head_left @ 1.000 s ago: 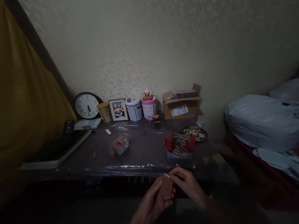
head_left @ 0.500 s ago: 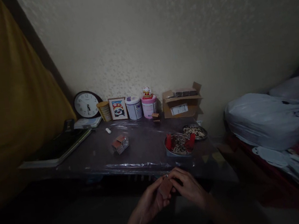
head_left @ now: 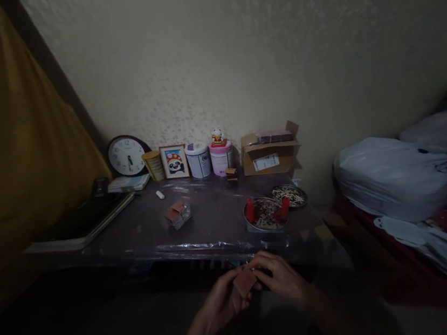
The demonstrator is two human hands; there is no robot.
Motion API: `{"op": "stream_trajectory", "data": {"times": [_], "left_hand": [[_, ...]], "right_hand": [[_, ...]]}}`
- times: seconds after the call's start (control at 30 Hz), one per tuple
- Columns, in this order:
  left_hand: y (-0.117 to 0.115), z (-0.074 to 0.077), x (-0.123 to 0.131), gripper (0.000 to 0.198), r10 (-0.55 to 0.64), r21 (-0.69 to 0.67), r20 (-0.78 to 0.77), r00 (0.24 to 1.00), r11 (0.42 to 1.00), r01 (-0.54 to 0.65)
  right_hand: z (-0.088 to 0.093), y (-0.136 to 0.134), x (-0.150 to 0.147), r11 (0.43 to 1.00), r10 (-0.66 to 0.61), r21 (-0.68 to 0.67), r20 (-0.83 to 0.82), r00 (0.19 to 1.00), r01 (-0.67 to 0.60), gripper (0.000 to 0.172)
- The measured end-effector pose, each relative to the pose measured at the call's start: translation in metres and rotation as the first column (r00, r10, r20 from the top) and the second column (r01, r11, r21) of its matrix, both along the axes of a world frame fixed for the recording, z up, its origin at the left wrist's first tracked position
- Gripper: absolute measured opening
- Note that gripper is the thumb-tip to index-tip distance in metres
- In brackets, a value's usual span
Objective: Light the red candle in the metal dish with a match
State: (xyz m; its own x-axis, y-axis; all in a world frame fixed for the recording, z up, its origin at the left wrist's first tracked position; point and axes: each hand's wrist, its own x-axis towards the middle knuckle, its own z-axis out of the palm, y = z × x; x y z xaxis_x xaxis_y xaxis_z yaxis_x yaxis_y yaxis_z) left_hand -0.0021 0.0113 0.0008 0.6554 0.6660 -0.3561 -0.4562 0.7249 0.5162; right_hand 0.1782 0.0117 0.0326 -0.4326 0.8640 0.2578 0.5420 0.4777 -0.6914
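Observation:
Both my hands meet just below the table's front edge, holding a small brown matchbox [head_left: 244,281]. My left hand [head_left: 223,300] cups it from the left with fingers curled round it. My right hand [head_left: 283,280] closes on its right end with the fingertips. On the table beyond lie a round tin [head_left: 265,215] filled with matchsticks and red pieces, a second dish of sticks [head_left: 290,195], and a wrapped pack of matchboxes [head_left: 178,215].
The dark plastic-covered table [head_left: 214,228] has a clock [head_left: 126,156], a framed picture [head_left: 174,162], two tubs [head_left: 210,160] and an open cardboard box [head_left: 270,152] along the wall. A laptop and book [head_left: 83,220] lie at the left. Bagged bundles [head_left: 395,176] sit on the right.
The matchbox has tilted from upright to slanted between my hands, and my right fingers have closed further over its end. The view shifted slightly.

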Motion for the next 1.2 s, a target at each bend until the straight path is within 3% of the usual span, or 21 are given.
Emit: {"op": "stream_trajectory", "data": {"times": [0.4,0.8,0.97,1.2], "left_hand": [[-0.002,0.007,0.002,0.035,-0.04,0.019,-0.076,0.996,0.999,0.042],[0.002,-0.003,0.001,0.037,-0.061,0.038,-0.054,0.997,0.997,0.063],[0.001,0.001,0.001,0.037,-0.072,0.066,-0.087,0.994,0.995,0.077],[-0.001,0.007,-0.003,0.04,-0.018,0.108,-0.045,0.999,0.994,0.022]], "right_hand": [[-0.004,0.002,0.002,1.0,-0.005,-0.029,0.043,0.999,0.007,0.015],[-0.001,0.002,0.001,0.997,-0.007,-0.073,0.06,0.998,0.011,0.013],[-0.009,0.003,0.002,0.989,-0.022,-0.145,-0.017,1.0,0.019,0.012],[-0.002,0.004,0.005,0.966,-0.092,-0.255,-0.175,0.98,0.045,0.006]]}}
